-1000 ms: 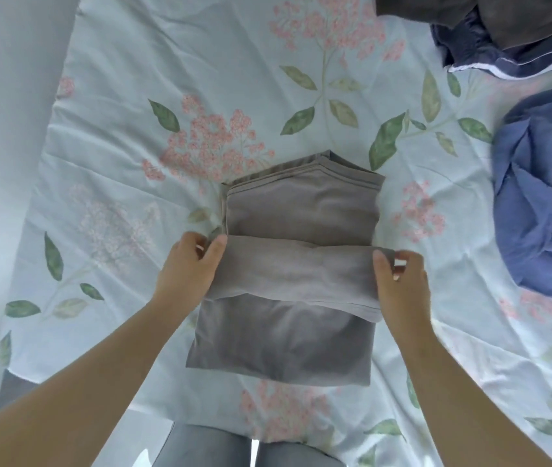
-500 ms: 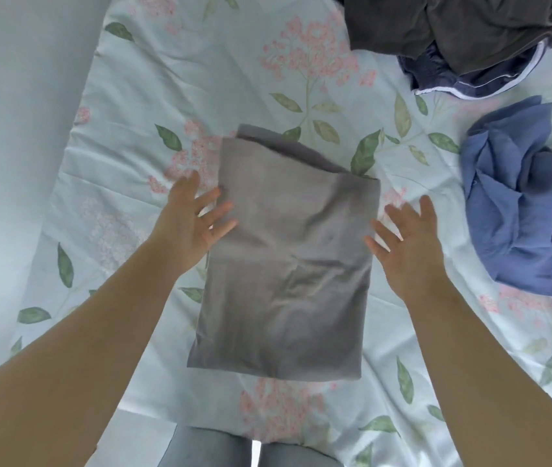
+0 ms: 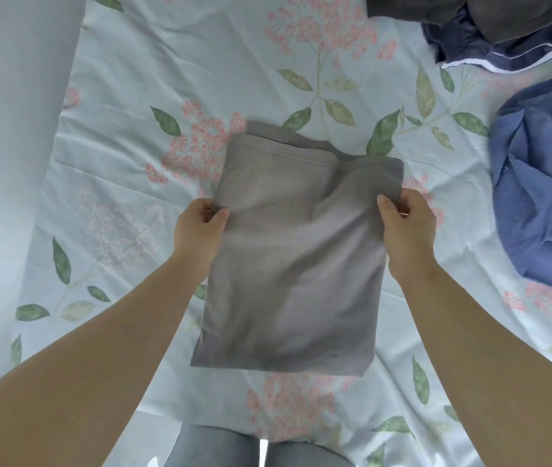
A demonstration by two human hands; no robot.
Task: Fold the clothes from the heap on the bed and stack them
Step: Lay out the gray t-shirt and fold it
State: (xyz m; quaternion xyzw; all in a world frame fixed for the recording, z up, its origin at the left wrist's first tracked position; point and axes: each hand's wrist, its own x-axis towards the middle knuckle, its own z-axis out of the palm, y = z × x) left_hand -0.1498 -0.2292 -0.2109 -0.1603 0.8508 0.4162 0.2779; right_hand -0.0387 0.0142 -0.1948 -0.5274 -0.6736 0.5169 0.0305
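both left hand point(image 3: 197, 230) and right hand point(image 3: 406, 227) pinch side edges of the folded taupe knit garment point(image 3: 294, 264) mid-frame. looks soft, light, floppy, so i'd lift by both edges.

The single view comes from a wide-angle camera worn on the person's head. It faces forward and steeply down onto the floral bed sheet point(image 3: 139, 96), at close, arm's-reach range. Both bare forearms enter from the bottom corners and converge on the left hand point(image 3: 200, 234) and right hand point(image 3: 409, 230) near frame centre, either side of the folded grey garment point(image 3: 288, 271). The person's grey-clad legs point(image 3: 210, 446) show at the bottom edge, directly below the lens. The right edge crops a blue garment point(image 3: 544, 197); the top right corner crops the dark clothes heap point(image 3: 503, 25). Lens distortion bows the bed's left edge against a pale blank surface point(image 3: 4, 163).
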